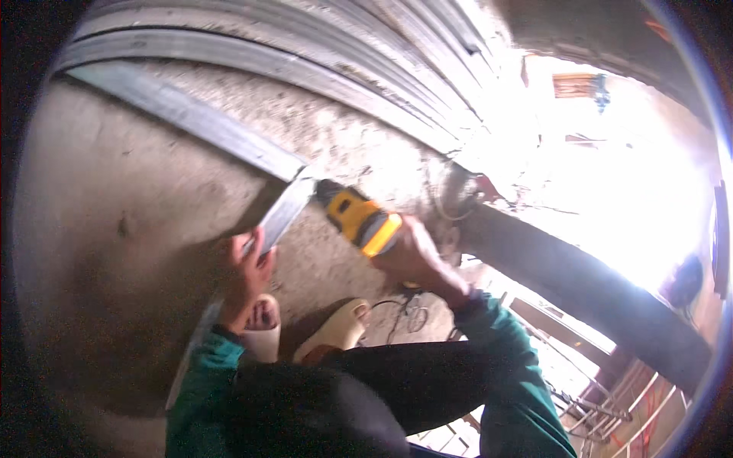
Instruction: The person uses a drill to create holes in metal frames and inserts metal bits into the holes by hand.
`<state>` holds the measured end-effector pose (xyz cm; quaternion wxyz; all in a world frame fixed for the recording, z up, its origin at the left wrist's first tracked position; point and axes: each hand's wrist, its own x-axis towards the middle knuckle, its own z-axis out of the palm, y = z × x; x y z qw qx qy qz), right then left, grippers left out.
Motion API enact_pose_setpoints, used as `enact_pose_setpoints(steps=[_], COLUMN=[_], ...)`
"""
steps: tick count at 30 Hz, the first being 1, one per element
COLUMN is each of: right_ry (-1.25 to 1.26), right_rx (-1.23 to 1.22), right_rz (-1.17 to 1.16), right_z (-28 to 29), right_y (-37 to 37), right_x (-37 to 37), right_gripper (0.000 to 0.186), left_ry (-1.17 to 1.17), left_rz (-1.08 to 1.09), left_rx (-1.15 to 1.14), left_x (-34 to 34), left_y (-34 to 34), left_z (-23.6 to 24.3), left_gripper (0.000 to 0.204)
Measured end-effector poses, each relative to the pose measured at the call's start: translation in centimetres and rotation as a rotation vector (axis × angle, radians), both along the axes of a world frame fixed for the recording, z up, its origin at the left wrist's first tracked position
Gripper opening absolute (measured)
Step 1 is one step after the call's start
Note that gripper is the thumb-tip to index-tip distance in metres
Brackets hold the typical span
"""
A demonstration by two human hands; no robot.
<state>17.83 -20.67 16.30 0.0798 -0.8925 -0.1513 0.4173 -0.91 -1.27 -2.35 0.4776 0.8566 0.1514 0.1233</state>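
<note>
My right hand (418, 259) is wrapped round a yellow and black power drill (357, 220). Its black nose points left, at the corner where two lengths of metal channel meet. Between the fingers of my left hand (250, 275) is the lower end of the short metal channel (285, 212). The long metal channel (183, 114) runs from that corner up to the far left, low over the concrete floor. Whether the drill's tip touches the metal, I cannot tell; glare and blur hide it.
Several long metal profiles (282, 65) lie side by side at the back. A thin metal strip (195, 355) is beside my left forearm. A dark cable (397, 309) loops near my sandal (336, 332). A concrete ledge (580, 282) borders the bright opening on the right.
</note>
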Motion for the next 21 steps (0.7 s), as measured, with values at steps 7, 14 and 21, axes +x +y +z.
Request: enact_pose_setpoints(steps=[7, 14, 21], right_ry=[-0.028, -0.358, -0.237], right_rx=[0.154, 0.188, 0.255], right_rz=[-0.065, 0.155, 0.139], right_z=[1.0, -1.3, 0.3], right_y=[2.0, -2.3, 0.2], right_x=[0.3, -0.6, -0.1], right_gripper=[0.04, 0.045, 0.04], left_ry=[0.039, 0.074, 0.024], left_rz=[-0.06, -0.051, -0.056], left_rx=[0.092, 0.221, 0.294], left_x=[0.7, 1.4, 1.5], left_y=[0.9, 0.8, 1.6], left_z=[1.5, 2.8, 3.7], left_gripper=[0.053, 0.048, 0.051])
